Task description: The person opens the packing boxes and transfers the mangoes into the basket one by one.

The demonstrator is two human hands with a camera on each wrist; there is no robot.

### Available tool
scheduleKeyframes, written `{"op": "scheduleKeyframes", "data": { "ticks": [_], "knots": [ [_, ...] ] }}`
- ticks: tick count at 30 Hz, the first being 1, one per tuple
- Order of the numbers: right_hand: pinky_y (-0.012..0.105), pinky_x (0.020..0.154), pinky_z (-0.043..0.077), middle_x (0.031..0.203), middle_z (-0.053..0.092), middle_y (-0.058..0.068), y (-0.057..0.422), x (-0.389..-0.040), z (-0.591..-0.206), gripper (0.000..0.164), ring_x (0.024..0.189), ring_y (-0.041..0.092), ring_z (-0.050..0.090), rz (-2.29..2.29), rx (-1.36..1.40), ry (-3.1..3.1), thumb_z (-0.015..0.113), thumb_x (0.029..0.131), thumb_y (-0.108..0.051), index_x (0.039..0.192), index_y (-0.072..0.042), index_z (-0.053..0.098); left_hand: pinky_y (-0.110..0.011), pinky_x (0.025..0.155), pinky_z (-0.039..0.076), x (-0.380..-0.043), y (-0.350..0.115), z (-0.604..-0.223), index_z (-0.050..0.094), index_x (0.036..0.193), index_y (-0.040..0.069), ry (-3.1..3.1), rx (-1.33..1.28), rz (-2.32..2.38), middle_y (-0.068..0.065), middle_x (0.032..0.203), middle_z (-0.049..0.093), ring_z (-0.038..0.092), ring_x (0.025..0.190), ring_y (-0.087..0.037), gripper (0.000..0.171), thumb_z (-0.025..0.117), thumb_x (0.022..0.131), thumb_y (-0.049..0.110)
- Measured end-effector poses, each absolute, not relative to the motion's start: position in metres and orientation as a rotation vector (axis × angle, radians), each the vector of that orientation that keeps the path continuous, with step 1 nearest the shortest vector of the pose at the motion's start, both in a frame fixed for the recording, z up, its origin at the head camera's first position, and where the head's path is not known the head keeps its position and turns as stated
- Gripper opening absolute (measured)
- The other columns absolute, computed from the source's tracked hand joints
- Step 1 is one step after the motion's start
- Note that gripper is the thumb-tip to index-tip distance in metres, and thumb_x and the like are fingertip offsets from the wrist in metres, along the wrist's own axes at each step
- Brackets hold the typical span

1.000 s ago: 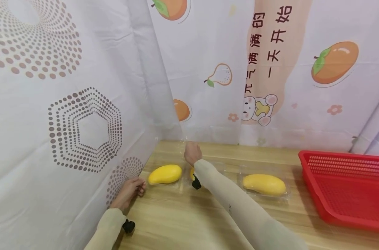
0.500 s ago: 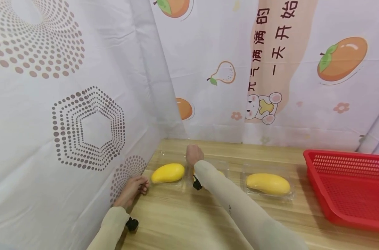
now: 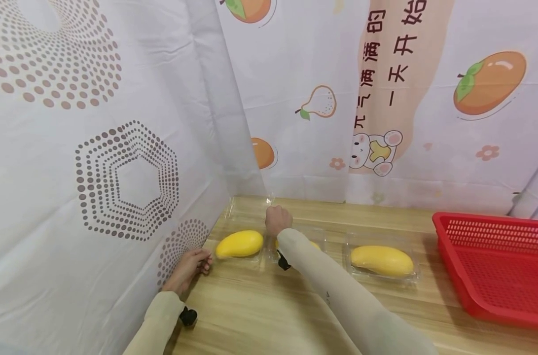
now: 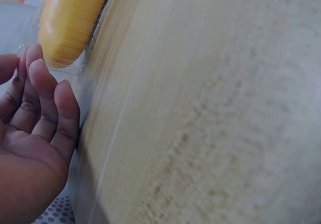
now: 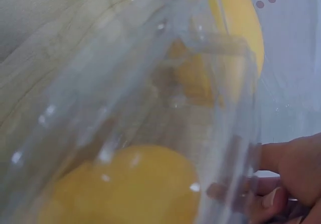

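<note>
A yellow mango [image 3: 239,243] lies in a clear plastic box at the table's left end; the raised clear lid [image 3: 269,200] glints behind it. My left hand [image 3: 190,270] is at the box's left end, and in the left wrist view thumb and fingertips [image 4: 35,49] pinch its edge, close to the mango. My right hand [image 3: 277,220] reaches to the lid's right side and grips its edge. In the right wrist view, another clear box [image 5: 235,43] covers part of that hand's fingers. A second boxed mango [image 3: 315,245] is partly hidden by the right sleeve.
A third mango [image 3: 381,261] sits in its own clear box to the right. Farther right stands a red plastic basket [image 3: 468,291]. Printed curtains [image 3: 304,162] hang along the left and back edges of the wooden table [image 3: 251,315].
The clear lid behind the left mango dipped lower half a second ago and stands higher again now. Both hands keep nearly the same places; the head view has shifted slightly.
</note>
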State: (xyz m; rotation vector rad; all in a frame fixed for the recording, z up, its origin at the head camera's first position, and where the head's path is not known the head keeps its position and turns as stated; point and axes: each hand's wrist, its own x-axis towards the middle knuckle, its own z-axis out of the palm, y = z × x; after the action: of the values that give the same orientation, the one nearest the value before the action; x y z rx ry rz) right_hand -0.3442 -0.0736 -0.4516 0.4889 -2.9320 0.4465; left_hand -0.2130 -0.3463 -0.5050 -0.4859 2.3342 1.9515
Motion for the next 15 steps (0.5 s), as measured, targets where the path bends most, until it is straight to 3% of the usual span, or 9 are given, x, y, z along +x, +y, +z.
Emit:
{"op": "scheduleKeyframes", "data": {
  "ticks": [5, 10, 15],
  "knots": [
    [0.031, 0.046, 0.047, 0.064, 0.060, 0.003, -0.0719, -0.3410, -0.4513, 0.032, 0.055, 0.016, 0.050, 0.400, 0.520, -2.935, 0.066, 0.098, -0.009, 0.066, -0.010, 0.060, -0.032, 0.066, 0.054, -0.2117, -0.3461, -0.5052, 0.065, 0.105, -0.006, 2.327, -0.491, 1.945, -0.010, 0.087, 0.067, 0.059, 0.073, -0.019, 0.023, 0.053, 0.106, 0.013],
    [0.033, 0.047, 0.050, 0.070, 0.067, 0.004, -0.0714, -0.3406, -0.4516, 0.023, 0.056, 0.017, 0.055, 0.390, 0.534, -2.925, 0.071, 0.097, -0.017, 0.076, -0.009, 0.071, -0.032, 0.066, 0.054, -0.2113, -0.3462, -0.5057, 0.066, 0.103, -0.006, 2.328, -0.491, 1.950, -0.011, 0.086, 0.067, 0.059, 0.072, -0.019, 0.024, 0.053, 0.106, 0.014],
    [0.034, 0.047, 0.051, 0.072, 0.067, 0.004, -0.0709, -0.3405, -0.4520, 0.020, 0.057, 0.018, 0.056, 0.363, 0.549, -2.912, 0.073, 0.096, -0.016, 0.076, -0.009, 0.073, -0.032, 0.066, 0.054, -0.2111, -0.3459, -0.5050, 0.067, 0.103, -0.007, 2.327, -0.486, 1.967, -0.011, 0.087, 0.068, 0.059, 0.072, -0.020, 0.025, 0.054, 0.106, 0.015]
  ]
}}
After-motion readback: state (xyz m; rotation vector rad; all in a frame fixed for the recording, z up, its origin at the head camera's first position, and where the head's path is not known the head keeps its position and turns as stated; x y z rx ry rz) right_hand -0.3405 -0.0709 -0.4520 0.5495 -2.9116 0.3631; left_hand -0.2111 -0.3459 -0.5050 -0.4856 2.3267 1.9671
